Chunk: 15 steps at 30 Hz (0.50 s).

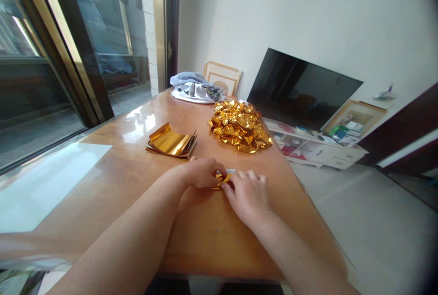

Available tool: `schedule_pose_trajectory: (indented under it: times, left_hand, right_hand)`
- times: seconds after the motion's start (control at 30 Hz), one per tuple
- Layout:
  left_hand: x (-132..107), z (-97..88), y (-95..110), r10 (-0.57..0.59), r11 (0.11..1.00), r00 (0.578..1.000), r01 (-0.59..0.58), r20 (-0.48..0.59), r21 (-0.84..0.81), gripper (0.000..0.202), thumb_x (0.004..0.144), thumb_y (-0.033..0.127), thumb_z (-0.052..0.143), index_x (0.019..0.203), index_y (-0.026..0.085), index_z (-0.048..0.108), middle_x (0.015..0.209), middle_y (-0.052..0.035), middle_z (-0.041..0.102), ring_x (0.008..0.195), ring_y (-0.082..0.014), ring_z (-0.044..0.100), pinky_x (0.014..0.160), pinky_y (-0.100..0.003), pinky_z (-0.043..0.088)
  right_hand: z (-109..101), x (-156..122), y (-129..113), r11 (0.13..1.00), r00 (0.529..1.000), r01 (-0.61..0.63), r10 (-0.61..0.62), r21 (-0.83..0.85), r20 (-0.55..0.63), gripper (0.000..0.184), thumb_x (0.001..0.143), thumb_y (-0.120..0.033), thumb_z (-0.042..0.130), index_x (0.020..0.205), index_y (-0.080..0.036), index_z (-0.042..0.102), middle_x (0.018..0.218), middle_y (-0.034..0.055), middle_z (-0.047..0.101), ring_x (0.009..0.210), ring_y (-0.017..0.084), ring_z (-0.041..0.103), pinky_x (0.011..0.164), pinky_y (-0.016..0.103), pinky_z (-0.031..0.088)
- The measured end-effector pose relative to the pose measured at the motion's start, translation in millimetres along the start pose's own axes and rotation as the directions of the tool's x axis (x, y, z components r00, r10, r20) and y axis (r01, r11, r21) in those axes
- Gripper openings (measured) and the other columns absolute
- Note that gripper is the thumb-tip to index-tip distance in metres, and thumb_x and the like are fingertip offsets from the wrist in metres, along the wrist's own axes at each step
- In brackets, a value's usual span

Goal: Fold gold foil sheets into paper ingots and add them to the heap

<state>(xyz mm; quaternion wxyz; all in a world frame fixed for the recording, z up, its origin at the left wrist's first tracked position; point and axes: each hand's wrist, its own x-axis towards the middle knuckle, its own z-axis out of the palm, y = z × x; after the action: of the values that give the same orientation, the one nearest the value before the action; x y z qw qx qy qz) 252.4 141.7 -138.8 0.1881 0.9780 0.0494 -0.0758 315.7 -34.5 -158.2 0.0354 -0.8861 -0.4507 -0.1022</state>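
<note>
My left hand point(201, 173) and my right hand point(247, 194) meet on the wooden table point(205, 231), both closed on a small piece of gold foil paper point(223, 179) pressed flat between their fingertips. Most of the piece is hidden under the fingers. A stack of flat gold foil sheets point(171, 142) lies just beyond my left hand. Farther back, to the right, sits a heap of folded gold foil pieces point(240, 125).
A bundle of grey cloth point(194, 88) lies at the table's far end, with picture frames point(222, 76) leaning on the wall behind. A dark TV screen point(301, 89) leans over a low white cabinet point(318, 147) at right. Glass doors point(68, 49) run along the left.
</note>
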Motion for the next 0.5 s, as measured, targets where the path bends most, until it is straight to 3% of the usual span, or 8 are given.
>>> schedule_pose_trajectory:
  times: [0.2, 0.37, 0.5]
  left_hand:
    - [-0.4, -0.8, -1.0, -0.014, 1.000, 1.000, 0.015, 0.015, -0.024, 0.041, 0.077, 0.036, 0.062, 0.118, 0.036, 0.067, 0.109, 0.0003, 0.070, 0.098, -0.0242, 0.064, 0.087, -0.036, 0.046]
    - [1.1, -1.2, -3.5, -0.002, 1.000, 1.000, 0.002, -0.003, -0.021, 0.038, 0.084, 0.029, 0.050, 0.116, 0.038, 0.069, 0.119, -0.0005, 0.068, 0.108, -0.0256, 0.062, 0.094, -0.041, 0.044]
    - [1.6, -1.2, -3.0, -0.011, 1.000, 1.000, 0.011, 0.006, -0.024, 0.041, 0.081, 0.028, 0.051, 0.117, 0.038, 0.069, 0.116, -0.0003, 0.069, 0.105, -0.0262, 0.063, 0.095, -0.044, 0.043]
  right_hand:
    - [-5.7, 0.4, 5.0, 0.999, 0.998, 0.042, -0.043, 0.018, 0.043, 0.036, 0.096, -0.054, 0.047, 0.103, -0.027, 0.069, 0.109, 0.0091, 0.070, 0.104, 0.030, 0.053, 0.086, 0.044, 0.031]
    - [-7.0, 3.4, 3.7, 0.999, 0.999, 0.036, -0.036, 0.018, 0.029, 0.040, 0.100, -0.049, 0.040, 0.098, -0.025, 0.071, 0.104, 0.0092, 0.071, 0.100, 0.029, 0.054, 0.084, 0.043, 0.031]
    - [-6.5, 2.8, 4.7, 0.999, 0.999, 0.043, -0.044, 0.021, 0.017, 0.031, 0.099, -0.043, 0.047, 0.098, -0.025, 0.071, 0.104, 0.0082, 0.072, 0.101, 0.028, 0.055, 0.085, 0.043, 0.031]
